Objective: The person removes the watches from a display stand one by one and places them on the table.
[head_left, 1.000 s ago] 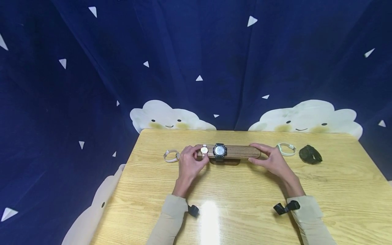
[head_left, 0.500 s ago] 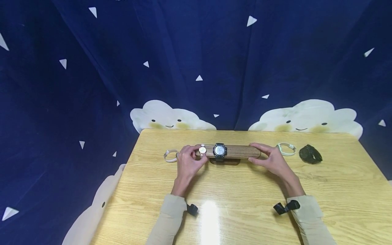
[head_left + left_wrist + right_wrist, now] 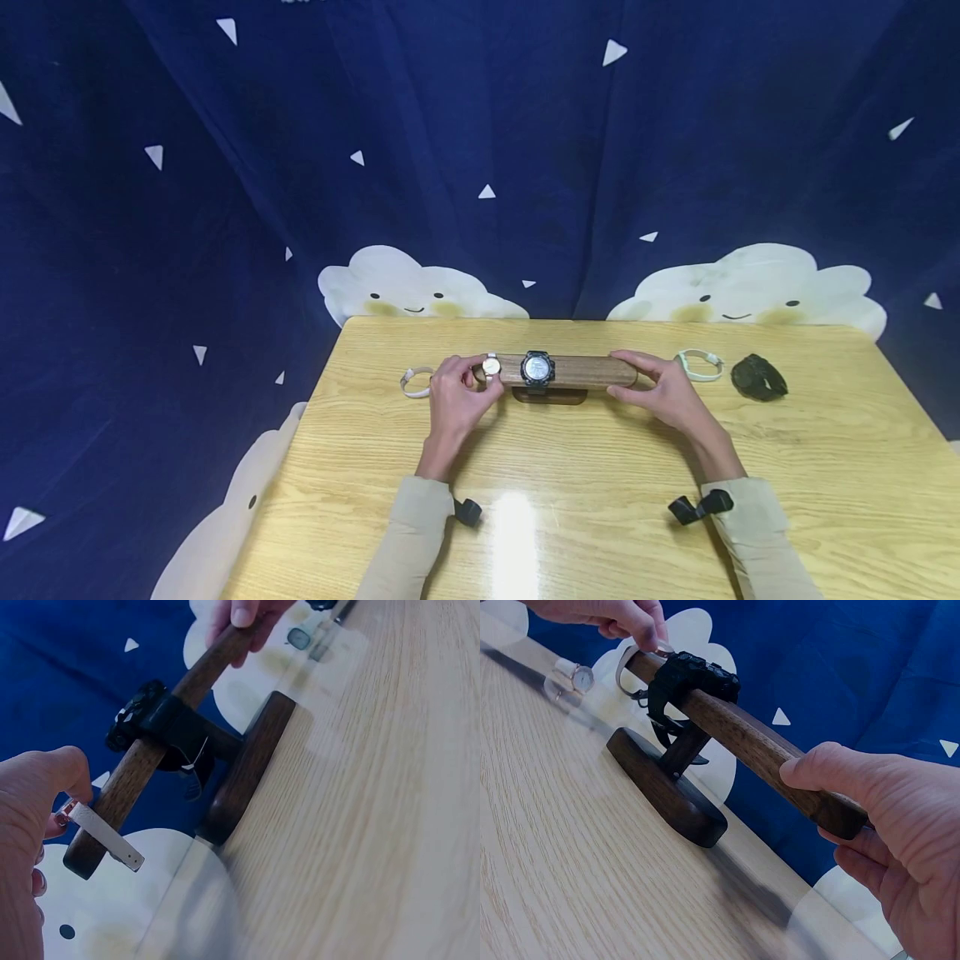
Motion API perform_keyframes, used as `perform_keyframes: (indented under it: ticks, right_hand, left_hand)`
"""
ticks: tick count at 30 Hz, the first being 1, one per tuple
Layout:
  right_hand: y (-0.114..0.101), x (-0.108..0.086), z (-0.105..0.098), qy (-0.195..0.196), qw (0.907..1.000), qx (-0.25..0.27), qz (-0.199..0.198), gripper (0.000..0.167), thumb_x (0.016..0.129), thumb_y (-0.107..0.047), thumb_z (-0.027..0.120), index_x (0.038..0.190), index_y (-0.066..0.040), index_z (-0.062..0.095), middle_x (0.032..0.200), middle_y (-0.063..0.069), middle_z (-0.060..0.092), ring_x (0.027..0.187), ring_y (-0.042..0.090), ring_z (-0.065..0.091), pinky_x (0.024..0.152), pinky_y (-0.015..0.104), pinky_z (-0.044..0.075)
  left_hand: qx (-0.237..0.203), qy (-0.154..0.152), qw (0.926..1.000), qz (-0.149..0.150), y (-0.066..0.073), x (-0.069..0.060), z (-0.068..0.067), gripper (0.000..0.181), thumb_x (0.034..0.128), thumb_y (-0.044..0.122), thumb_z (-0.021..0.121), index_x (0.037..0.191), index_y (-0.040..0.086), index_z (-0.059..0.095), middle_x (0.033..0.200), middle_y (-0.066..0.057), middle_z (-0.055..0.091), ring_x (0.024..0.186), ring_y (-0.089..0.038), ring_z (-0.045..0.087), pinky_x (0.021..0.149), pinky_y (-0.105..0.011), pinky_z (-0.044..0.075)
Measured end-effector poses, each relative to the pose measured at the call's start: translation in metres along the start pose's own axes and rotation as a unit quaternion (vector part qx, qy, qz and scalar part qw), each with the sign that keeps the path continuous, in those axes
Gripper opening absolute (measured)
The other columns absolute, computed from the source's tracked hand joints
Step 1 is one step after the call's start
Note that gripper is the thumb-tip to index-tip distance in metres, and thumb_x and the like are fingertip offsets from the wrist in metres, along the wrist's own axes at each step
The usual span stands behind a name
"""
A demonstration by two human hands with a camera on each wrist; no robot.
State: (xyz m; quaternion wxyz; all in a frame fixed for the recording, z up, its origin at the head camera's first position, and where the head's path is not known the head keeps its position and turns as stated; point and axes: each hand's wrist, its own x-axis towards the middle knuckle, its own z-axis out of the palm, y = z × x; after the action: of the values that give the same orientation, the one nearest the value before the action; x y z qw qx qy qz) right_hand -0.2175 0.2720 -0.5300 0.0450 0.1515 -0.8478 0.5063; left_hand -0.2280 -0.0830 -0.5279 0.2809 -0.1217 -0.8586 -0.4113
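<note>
A dark wooden stand has a horizontal bar above its base. Around the bar, near its middle, hangs a black watch. Nearer the bar's left end is a small white-strapped watch, which the left hand pinches between thumb and fingers; its strap hangs over the bar in the left wrist view. At the bar's other end, the right hand grips the wood with thumb in front and fingers behind, as the right wrist view shows.
On the wooden table, a white-strapped watch lies left of the left hand. To the right lie a pale watch and a black watch. A blue curtain stands behind the table.
The left hand and the small watch have shifted slightly left along the bar, toward its end. The right hand keeps its grip, and the black watch on the bar has stayed in place.
</note>
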Motion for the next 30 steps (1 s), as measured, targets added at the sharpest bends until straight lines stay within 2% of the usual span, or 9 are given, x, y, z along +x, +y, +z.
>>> perform_keyframes:
  ticks: [2, 6, 8, 13, 16, 20, 24, 27, 30]
  right_hand:
    - [0.0, 0.0, 0.0, -0.001, 1.0, -0.001, 0.001, 0.055, 0.087, -0.017, 0.087, 0.138, -0.007, 0.068, 0.141, 0.018, 0.065, 0.136, 0.038, 0.055, 0.114, 0.034, 0.044]
    - [0.001, -0.001, -0.001, -0.002, 1.0, -0.004, 0.002, 0.056, 0.087, -0.018, 0.087, 0.138, -0.007, 0.067, 0.141, 0.015, 0.065, 0.136, 0.036, 0.055, 0.112, 0.025, 0.042]
    - [0.001, -0.001, -0.001, -0.003, 1.0, -0.004, 0.001, 0.056, 0.087, -0.018, 0.087, 0.139, -0.007, 0.067, 0.142, 0.015, 0.065, 0.136, 0.035, 0.055, 0.113, 0.027, 0.043]
    - [-0.001, 0.0, -0.001, -0.005, 1.0, 0.004, -0.003, 0.056, 0.087, -0.018, 0.087, 0.138, -0.007, 0.067, 0.141, 0.017, 0.065, 0.136, 0.038, 0.055, 0.115, 0.056, 0.042]
    - [-0.001, 0.0, -0.001, -0.005, 0.9999, 0.008, -0.004, 0.055, 0.087, -0.017, 0.087, 0.138, -0.007, 0.067, 0.141, 0.018, 0.065, 0.136, 0.038, 0.055, 0.114, 0.061, 0.041]
    - [-0.002, 0.0, -0.001, -0.005, 1.0, 0.003, -0.004, 0.055, 0.087, -0.017, 0.087, 0.138, -0.007, 0.067, 0.141, 0.016, 0.065, 0.136, 0.036, 0.056, 0.115, 0.051, 0.043]
    - [-0.002, 0.0, 0.0, -0.003, 1.0, -0.001, -0.009, 0.055, 0.087, -0.016, 0.087, 0.137, -0.008, 0.068, 0.139, 0.014, 0.067, 0.134, 0.034, 0.058, 0.112, 0.021, 0.043]
    - [-0.001, 0.0, 0.0, -0.002, 0.9999, -0.002, -0.013, 0.055, 0.087, -0.016, 0.087, 0.137, -0.007, 0.068, 0.139, 0.014, 0.067, 0.133, 0.034, 0.058, 0.106, 0.009, 0.038]
    - [0.001, 0.001, -0.001, -0.002, 0.9999, 0.001, -0.013, 0.055, 0.087, -0.016, 0.087, 0.138, -0.008, 0.068, 0.14, 0.016, 0.066, 0.134, 0.036, 0.057, 0.106, 0.009, 0.037]
  left_hand:
    - [-0.001, -0.001, 1.0, -0.003, 0.0, 0.0, -0.001, 0.032, 0.0758, 0.021, 0.084, 0.104, 0.005, 0.08, 0.071, -0.011, 0.064, 0.064, -0.018, 0.054, 0.058, -0.024, 0.044]
    - [-0.001, 0.0, 1.0, -0.01, -0.001, 0.001, -0.003, 0.031, 0.0756, 0.02, 0.084, 0.103, 0.006, 0.081, 0.07, -0.012, 0.063, 0.063, -0.015, 0.051, 0.055, -0.023, 0.043]
    - [0.0, 0.0, 0.9999, -0.013, -0.002, 0.001, -0.004, 0.032, 0.0751, 0.021, 0.084, 0.103, 0.006, 0.081, 0.07, -0.011, 0.062, 0.063, -0.012, 0.049, 0.054, -0.022, 0.042]
    - [-0.003, 0.003, 0.9998, -0.017, -0.005, 0.002, -0.006, 0.032, 0.0741, 0.02, 0.084, 0.102, 0.006, 0.081, 0.069, -0.009, 0.061, 0.062, -0.01, 0.047, 0.053, -0.022, 0.041]
    - [-0.003, 0.003, 0.9998, -0.02, -0.006, 0.003, -0.007, 0.031, 0.0738, 0.019, 0.084, 0.102, 0.006, 0.081, 0.068, -0.01, 0.061, 0.062, -0.01, 0.046, 0.052, -0.022, 0.04]
    - [-0.003, 0.004, 0.9996, -0.029, -0.007, 0.003, -0.01, 0.032, 0.0738, 0.019, 0.084, 0.103, 0.006, 0.081, 0.069, -0.013, 0.061, 0.062, -0.011, 0.046, 0.053, -0.022, 0.04]
    - [0.0, 0.007, 0.9995, -0.032, -0.009, 0.004, -0.013, 0.033, 0.0745, 0.02, 0.084, 0.104, 0.006, 0.081, 0.069, -0.014, 0.06, 0.062, -0.011, 0.045, 0.056, -0.024, 0.041]
    - [0.003, 0.013, 0.9995, -0.027, -0.01, 0.005, -0.014, 0.033, 0.074, 0.021, 0.085, 0.103, 0.006, 0.081, 0.067, -0.008, 0.058, 0.062, -0.01, 0.045, 0.057, -0.025, 0.042]
    - [0.004, 0.016, 0.9996, -0.025, -0.012, 0.007, -0.017, 0.033, 0.0736, 0.021, 0.085, 0.102, 0.006, 0.081, 0.067, -0.004, 0.057, 0.061, -0.011, 0.047, 0.057, -0.025, 0.042]
